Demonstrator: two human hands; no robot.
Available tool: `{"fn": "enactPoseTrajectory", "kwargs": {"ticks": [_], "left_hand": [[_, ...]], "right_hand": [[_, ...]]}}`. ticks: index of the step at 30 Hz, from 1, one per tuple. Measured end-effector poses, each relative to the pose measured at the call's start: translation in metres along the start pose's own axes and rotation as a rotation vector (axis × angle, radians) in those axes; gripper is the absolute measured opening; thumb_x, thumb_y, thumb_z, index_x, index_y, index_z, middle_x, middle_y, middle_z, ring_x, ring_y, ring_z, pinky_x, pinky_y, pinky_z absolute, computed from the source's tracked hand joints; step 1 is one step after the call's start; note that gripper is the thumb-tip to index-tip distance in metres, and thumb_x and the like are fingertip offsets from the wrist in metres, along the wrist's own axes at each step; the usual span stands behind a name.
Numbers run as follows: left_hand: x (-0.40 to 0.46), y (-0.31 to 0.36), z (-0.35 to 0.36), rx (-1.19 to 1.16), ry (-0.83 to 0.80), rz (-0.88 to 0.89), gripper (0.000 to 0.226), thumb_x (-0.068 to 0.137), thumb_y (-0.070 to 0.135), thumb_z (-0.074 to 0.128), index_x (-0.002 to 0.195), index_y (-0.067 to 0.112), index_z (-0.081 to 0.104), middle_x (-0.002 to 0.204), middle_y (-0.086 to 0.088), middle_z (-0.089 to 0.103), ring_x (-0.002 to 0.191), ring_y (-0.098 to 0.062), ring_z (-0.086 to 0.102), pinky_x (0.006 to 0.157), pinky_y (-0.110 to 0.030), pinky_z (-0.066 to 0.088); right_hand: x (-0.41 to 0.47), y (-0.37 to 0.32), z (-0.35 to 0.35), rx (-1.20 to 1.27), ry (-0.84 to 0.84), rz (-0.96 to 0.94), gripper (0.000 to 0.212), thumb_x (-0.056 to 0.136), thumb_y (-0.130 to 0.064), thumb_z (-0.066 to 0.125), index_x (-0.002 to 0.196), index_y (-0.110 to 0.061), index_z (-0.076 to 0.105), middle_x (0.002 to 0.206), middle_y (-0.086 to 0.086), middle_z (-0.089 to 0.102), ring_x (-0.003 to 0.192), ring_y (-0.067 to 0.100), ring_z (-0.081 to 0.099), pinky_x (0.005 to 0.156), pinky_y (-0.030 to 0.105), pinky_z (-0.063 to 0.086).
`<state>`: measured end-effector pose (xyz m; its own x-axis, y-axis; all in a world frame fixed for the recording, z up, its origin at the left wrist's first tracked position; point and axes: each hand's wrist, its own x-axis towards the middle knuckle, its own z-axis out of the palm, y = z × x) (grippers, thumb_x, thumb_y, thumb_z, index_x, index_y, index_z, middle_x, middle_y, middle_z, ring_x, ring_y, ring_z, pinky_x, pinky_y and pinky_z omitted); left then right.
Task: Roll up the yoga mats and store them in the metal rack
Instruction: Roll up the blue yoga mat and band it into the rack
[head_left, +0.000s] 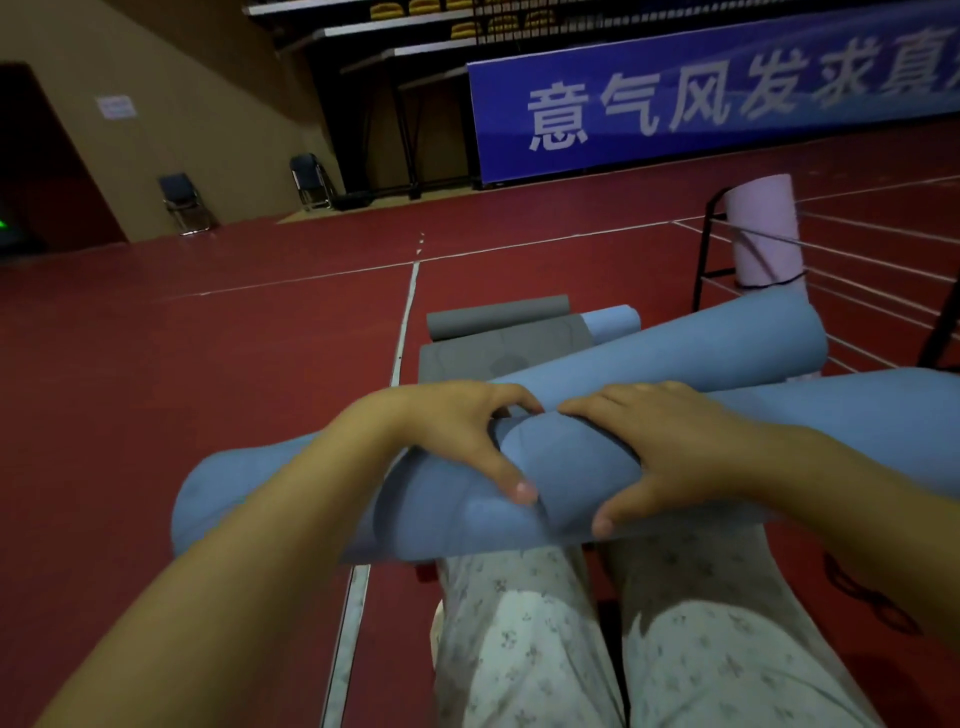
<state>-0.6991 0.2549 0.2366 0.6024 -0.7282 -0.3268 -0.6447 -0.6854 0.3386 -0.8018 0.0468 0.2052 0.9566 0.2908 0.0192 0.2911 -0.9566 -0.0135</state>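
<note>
The red sports floor (208, 364) lies open to the left and ahead, crossed by white court lines (410, 291); at the right edge the metal rack (709, 249) stands near, its wire rails running out of frame; a pink rolled mat (763, 228) stands upright in it. The blue yoga mat (566, 467) spans the view across the person's knees, its right end cut off by the frame; how tightly it is wound I cannot tell. The left hand (457, 431) and right hand (675, 452) curl round its middle, thumbs underneath. Beyond, a second blue roll (701, 343) lies tilted over a grey mat (493, 338), partly unrolled, flat on the floor.
</note>
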Motion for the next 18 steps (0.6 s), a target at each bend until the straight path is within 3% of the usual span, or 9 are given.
{"fn": "enactPoseTrajectory", "kwargs": {"ticks": [3, 7, 9, 11, 13, 15, 18], "left_hand": [[0.009, -0.006, -0.011, -0.155, 0.017, -0.112, 0.067, 0.069, 0.076, 0.050, 0.114, 0.030, 0.065, 0.110, 0.008, 0.067, 0.102, -0.012, 0.063, 0.095, -0.034, 0.050], [0.028, -0.008, -0.024, -0.157, 0.072, -0.156, 0.067, 0.082, 0.071, 0.035, 0.122, 0.024, 0.061, 0.120, 0.009, 0.061, 0.115, -0.012, 0.055, 0.104, -0.032, 0.040], [0.040, -0.010, -0.023, 0.029, 0.061, -0.144, 0.063, 0.087, 0.067, 0.036, 0.131, 0.026, 0.054, 0.125, 0.015, 0.047, 0.122, -0.011, 0.043, 0.105, -0.030, 0.029], [0.053, -0.023, -0.015, 0.230, -0.037, -0.155, 0.057, 0.093, 0.059, 0.039, 0.138, 0.025, 0.047, 0.139, 0.007, 0.037, 0.137, -0.021, 0.031, 0.108, -0.033, 0.024], [0.063, -0.043, -0.007, 0.376, -0.113, -0.261, 0.052, 0.093, 0.059, 0.040, 0.141, 0.038, 0.043, 0.160, -0.001, 0.000, 0.146, -0.030, 0.003, 0.117, -0.044, 0.010], [0.067, -0.058, -0.009, 0.445, -0.117, -0.329, 0.045, 0.091, 0.060, 0.045, 0.135, 0.055, 0.040, 0.156, 0.004, -0.026, 0.145, -0.031, -0.014, 0.115, -0.056, 0.000], [0.070, -0.065, -0.017, 0.431, -0.066, -0.297, 0.047, 0.091, 0.058, 0.047, 0.136, 0.059, 0.033, 0.156, 0.007, -0.027, 0.146, -0.029, -0.008, 0.114, -0.059, 0.005]], "right_hand": [[-0.004, -0.004, 0.004, -0.026, 0.015, -0.012, 0.103, 0.057, -0.089, 0.051, 0.143, -0.042, 0.017, 0.135, -0.016, 0.037, 0.121, 0.008, 0.038, 0.100, 0.033, 0.032], [-0.011, -0.008, 0.021, -0.021, 0.121, -0.021, 0.105, 0.053, -0.093, 0.040, 0.142, -0.039, 0.024, 0.132, -0.014, 0.042, 0.118, 0.012, 0.042, 0.091, 0.033, 0.031], [-0.007, -0.005, 0.021, -0.020, 0.119, -0.014, 0.105, 0.052, -0.093, 0.040, 0.141, -0.040, 0.022, 0.131, -0.015, 0.041, 0.116, 0.011, 0.042, 0.092, 0.033, 0.032], [-0.004, -0.003, 0.019, -0.003, 0.102, -0.020, 0.103, 0.055, -0.091, 0.047, 0.141, -0.042, 0.020, 0.130, -0.016, 0.040, 0.116, 0.010, 0.041, 0.094, 0.033, 0.032], [-0.001, -0.001, 0.014, 0.047, 0.080, -0.029, 0.099, 0.057, -0.087, 0.054, 0.140, -0.044, 0.020, 0.131, -0.018, 0.040, 0.118, 0.009, 0.041, 0.097, 0.033, 0.031], [0.003, 0.002, 0.009, 0.090, 0.060, -0.034, 0.096, 0.058, -0.085, 0.056, 0.138, -0.046, 0.022, 0.128, -0.019, 0.042, 0.117, 0.008, 0.041, 0.098, 0.033, 0.032], [0.014, 0.011, 0.003, 0.153, 0.019, -0.030, 0.091, 0.055, -0.085, 0.059, 0.133, -0.049, 0.028, 0.121, -0.021, 0.047, 0.112, 0.005, 0.045, 0.094, 0.031, 0.035]]}}
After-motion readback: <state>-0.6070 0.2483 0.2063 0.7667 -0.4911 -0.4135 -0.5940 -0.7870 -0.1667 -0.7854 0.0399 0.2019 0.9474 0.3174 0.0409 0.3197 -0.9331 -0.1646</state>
